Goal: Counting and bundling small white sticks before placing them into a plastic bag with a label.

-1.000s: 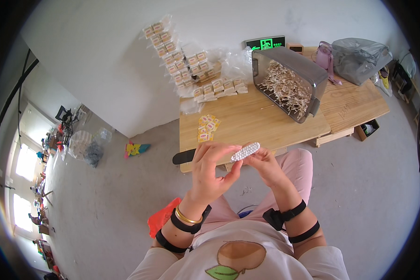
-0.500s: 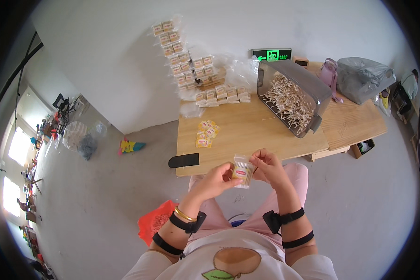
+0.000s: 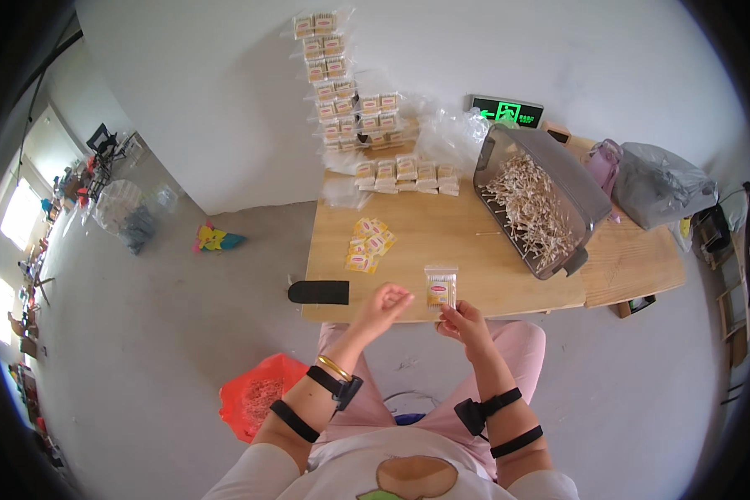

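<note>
A small clear zip bag of cotton swabs (image 3: pixel 441 285) with a yellow label inside stands upright over the table's near edge. Its lower end is pinched between thumb and fingers of my right hand (image 3: pixel 465 325). Just left of the bag, apart from it, my left hand (image 3: pixel 382 310) is open and empty, its fingers pointing toward the bag. Yellow printed cards (image 3: pixel 369 242) lie loosely piled on the wooden table (image 3: pixel 433 237) beyond my left hand. Loose cotton swabs (image 3: pixel 527 208) fill a grey see-through bin (image 3: pixel 587 196) tipped on its side at the right.
Filled bags (image 3: pixel 406 171) stand in a row at the back, beside a tall stack of bags (image 3: pixel 333 92). A black strip (image 3: pixel 319 292) overhangs the left front corner. A grey plastic bag (image 3: pixel 667 183) sits far right; a red bag (image 3: pixel 246 400) is on the floor.
My left hand has let go of the swab bag and moved left. My right hand has shifted its grip to the lower end and now holds it alone, farther forward. The view has shifted.
</note>
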